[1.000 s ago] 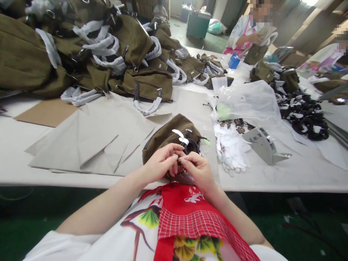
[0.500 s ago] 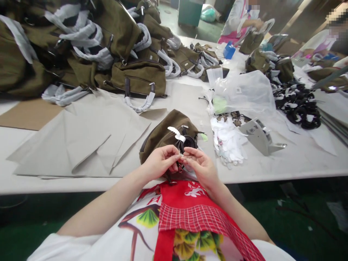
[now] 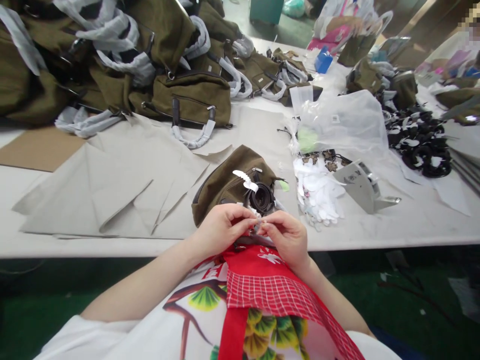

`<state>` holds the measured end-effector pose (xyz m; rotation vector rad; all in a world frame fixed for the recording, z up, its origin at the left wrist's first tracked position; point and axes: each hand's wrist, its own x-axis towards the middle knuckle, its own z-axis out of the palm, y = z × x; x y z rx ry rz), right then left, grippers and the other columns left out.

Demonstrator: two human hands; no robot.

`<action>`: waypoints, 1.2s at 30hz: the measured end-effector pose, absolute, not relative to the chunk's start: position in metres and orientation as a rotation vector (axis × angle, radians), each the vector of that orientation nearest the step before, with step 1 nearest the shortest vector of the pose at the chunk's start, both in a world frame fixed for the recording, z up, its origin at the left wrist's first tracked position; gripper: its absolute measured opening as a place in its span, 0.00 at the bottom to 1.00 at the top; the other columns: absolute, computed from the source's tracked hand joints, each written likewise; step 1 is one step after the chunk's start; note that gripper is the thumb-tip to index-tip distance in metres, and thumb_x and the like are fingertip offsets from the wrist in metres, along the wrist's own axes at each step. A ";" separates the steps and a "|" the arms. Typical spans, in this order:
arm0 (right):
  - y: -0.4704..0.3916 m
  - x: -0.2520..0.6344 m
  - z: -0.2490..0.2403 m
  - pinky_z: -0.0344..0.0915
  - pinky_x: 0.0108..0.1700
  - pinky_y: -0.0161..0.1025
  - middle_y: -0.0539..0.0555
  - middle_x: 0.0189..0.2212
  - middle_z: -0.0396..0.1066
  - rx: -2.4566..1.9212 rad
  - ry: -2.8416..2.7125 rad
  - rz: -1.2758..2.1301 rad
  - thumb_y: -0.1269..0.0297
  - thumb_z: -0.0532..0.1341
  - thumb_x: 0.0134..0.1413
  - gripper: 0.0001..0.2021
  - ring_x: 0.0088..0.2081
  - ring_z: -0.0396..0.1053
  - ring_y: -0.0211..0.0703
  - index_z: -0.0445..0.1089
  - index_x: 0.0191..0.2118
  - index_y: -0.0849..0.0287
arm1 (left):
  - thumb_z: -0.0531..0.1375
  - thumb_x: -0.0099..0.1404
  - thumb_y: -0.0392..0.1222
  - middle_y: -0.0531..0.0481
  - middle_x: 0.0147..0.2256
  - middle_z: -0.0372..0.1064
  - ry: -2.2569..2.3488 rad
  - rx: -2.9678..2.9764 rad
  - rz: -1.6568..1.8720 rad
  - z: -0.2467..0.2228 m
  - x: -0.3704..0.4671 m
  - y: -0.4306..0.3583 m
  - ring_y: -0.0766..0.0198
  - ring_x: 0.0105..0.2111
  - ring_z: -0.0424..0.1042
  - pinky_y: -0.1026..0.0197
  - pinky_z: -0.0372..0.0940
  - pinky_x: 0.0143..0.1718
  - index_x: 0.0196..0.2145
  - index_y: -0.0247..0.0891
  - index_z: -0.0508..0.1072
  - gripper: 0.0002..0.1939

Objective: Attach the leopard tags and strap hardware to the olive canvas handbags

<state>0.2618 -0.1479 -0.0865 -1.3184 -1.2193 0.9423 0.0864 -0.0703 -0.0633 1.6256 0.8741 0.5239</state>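
Note:
An olive-green bag (image 3: 221,187) lies tilted on the table in front of me. On its near side sits a coiled dark strap (image 3: 261,198) with a white tie (image 3: 245,181) sticking up from it. My left hand (image 3: 227,227) and my right hand (image 3: 288,237) meet just in front of the coil, both closed in a pinch, fingertips almost touching. Whatever small thing lies between the fingertips is too small to name. The hands cover the near end of the bag.
Olive bags with wrapped handles (image 3: 191,100) are heaped at the back left, behind grey paper sheets (image 3: 90,185). White tags (image 3: 318,192), a tape dispenser (image 3: 362,187), a plastic bag (image 3: 345,122) and black coiled straps (image 3: 420,140) lie right. A co-worker (image 3: 341,25) handles a bag beyond.
My hands have shifted slightly right and down, still pinched together, uncovering more of the coiled strap. The whole view has moved a little.

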 end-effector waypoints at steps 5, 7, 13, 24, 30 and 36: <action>-0.148 0.263 -0.090 0.70 0.29 0.35 0.51 0.28 0.74 -1.310 -1.271 0.850 0.65 0.63 0.57 0.03 0.25 0.72 0.37 0.75 0.36 0.56 | 0.57 0.67 0.40 0.50 0.28 0.75 0.760 1.888 0.563 -0.057 0.084 -0.069 0.67 0.29 0.71 0.68 0.64 0.33 0.34 0.37 0.79 0.11; -0.148 0.264 -0.091 0.70 0.29 0.35 0.50 0.27 0.74 -1.307 -1.343 0.792 0.67 0.64 0.56 0.03 0.26 0.72 0.37 0.75 0.36 0.56 | 0.57 0.68 0.38 0.51 0.30 0.75 0.703 1.935 0.584 -0.056 0.084 -0.069 0.69 0.30 0.71 0.68 0.63 0.35 0.34 0.37 0.78 0.10; -0.147 0.266 -0.088 0.69 0.32 0.36 0.50 0.27 0.75 -1.330 -1.486 0.693 0.70 0.64 0.55 0.04 0.28 0.72 0.38 0.76 0.36 0.55 | 0.57 0.67 0.37 0.51 0.31 0.76 0.692 1.965 0.599 -0.055 0.083 -0.068 0.68 0.32 0.72 0.69 0.63 0.36 0.35 0.37 0.78 0.09; -0.147 0.266 -0.086 0.69 0.32 0.37 0.51 0.27 0.75 -1.342 -1.556 0.619 0.69 0.63 0.56 0.04 0.29 0.72 0.39 0.75 0.37 0.55 | 0.57 0.66 0.36 0.51 0.29 0.75 0.707 1.943 0.577 -0.054 0.084 -0.069 0.68 0.30 0.72 0.68 0.64 0.34 0.33 0.36 0.78 0.08; -0.146 0.267 -0.080 0.69 0.37 0.38 0.52 0.32 0.76 -1.336 -1.708 0.524 0.71 0.59 0.60 0.07 0.33 0.73 0.40 0.74 0.40 0.55 | 0.57 0.66 0.39 0.52 0.26 0.73 0.790 1.738 0.453 -0.058 0.085 -0.073 0.70 0.23 0.69 0.70 0.64 0.27 0.33 0.35 0.77 0.10; -0.144 0.267 -0.080 0.69 0.38 0.38 0.52 0.32 0.76 -1.349 -1.717 0.565 0.70 0.58 0.61 0.08 0.34 0.73 0.40 0.74 0.39 0.55 | 0.54 0.68 0.37 0.51 0.26 0.72 0.778 1.654 0.398 -0.059 0.083 -0.075 0.70 0.23 0.70 0.69 0.66 0.28 0.36 0.34 0.77 0.12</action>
